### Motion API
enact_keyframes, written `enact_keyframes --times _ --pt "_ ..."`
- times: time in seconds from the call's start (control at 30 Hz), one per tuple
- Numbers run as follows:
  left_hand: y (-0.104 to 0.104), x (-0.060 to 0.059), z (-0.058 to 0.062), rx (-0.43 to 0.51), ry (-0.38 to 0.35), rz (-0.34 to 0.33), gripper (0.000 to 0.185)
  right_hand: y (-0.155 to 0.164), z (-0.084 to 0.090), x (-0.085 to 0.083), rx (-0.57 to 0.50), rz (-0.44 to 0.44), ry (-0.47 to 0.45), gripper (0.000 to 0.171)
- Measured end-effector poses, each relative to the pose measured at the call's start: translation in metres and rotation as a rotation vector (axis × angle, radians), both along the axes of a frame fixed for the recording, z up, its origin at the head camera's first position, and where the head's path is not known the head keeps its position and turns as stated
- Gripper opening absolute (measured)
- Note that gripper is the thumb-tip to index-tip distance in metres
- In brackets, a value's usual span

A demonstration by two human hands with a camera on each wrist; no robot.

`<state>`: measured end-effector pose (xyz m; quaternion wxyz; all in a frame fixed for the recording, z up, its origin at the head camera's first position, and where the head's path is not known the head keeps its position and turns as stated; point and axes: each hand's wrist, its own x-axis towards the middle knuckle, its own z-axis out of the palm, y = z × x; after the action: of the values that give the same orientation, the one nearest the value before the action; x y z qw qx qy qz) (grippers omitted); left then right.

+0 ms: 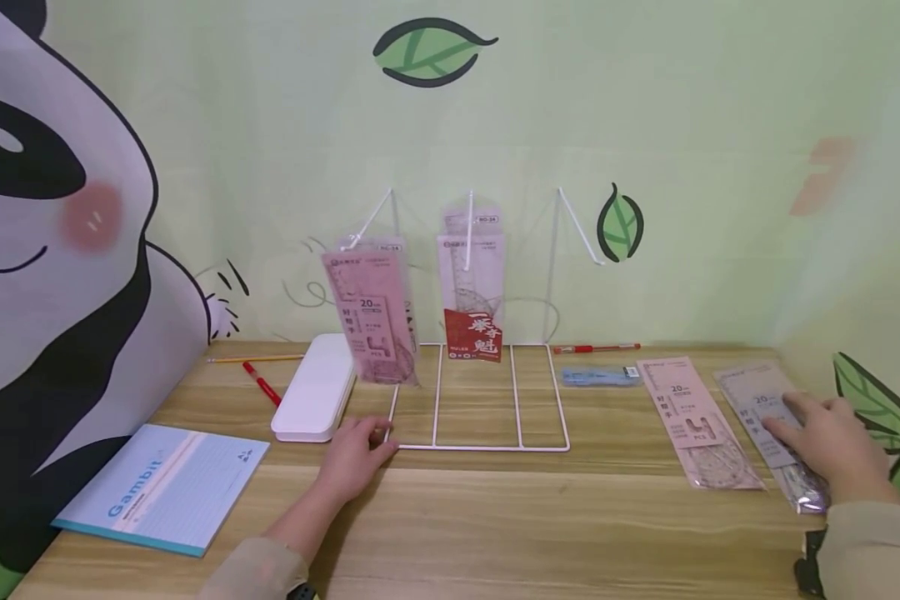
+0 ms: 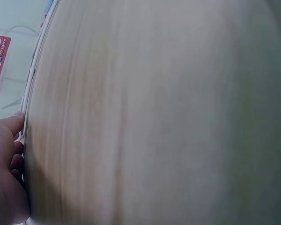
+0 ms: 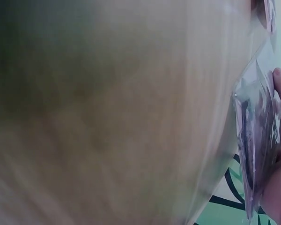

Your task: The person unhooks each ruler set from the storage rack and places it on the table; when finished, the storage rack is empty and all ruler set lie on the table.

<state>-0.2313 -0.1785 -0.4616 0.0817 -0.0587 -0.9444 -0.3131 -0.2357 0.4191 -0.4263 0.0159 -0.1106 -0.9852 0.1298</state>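
My left hand (image 1: 356, 457) is at the front left corner of a white wire display rack (image 1: 480, 448), thumb and fingers about its wire. In the left wrist view, the thumb of that hand (image 2: 7, 168) meets the rack's edge. A pink ruler-set packet (image 1: 375, 321) hangs on the left hook, another packet with a red label (image 1: 471, 287) on the middle one; the right hook (image 1: 581, 227) is bare. My right hand (image 1: 832, 437) rests on a greyish ruler-set packet (image 1: 757, 404) on the table, thumb and fingertips on its face. A pink packet (image 1: 690, 421) lies beside it.
Left of the rack lie a white case (image 1: 315, 387), a red pen (image 1: 262, 383), a yellow pencil (image 1: 255, 359) and a blue notebook (image 1: 168, 487). A blue packaged item (image 1: 600, 377) and another red pen (image 1: 596, 348) are to its right. A panda-printed cloth (image 1: 270, 125) hangs behind.
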Motion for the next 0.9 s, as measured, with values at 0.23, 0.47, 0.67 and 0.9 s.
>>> enact_keyframes --times 0.23,0.47,0.67,0.9 --pt "-0.002 0.0 -0.003 -0.001 0.003 0.001 0.027 0.0 -0.002 -0.006 0.018 0.01 -0.024 0.082" --pt "-0.002 -0.001 -0.002 -0.01 0.012 0.0 0.027 0.005 -0.008 -0.01 0.023 0.031 -0.047 0.076" --pt "-0.001 0.0 -0.003 -0.01 0.02 0.005 0.027 0.008 -0.011 -0.013 -0.016 0.013 -0.077 0.077" --pt "-0.001 0.0 -0.002 -0.003 0.027 0.001 0.026 0.007 -0.012 -0.015 -0.024 -0.015 -0.033 0.072"
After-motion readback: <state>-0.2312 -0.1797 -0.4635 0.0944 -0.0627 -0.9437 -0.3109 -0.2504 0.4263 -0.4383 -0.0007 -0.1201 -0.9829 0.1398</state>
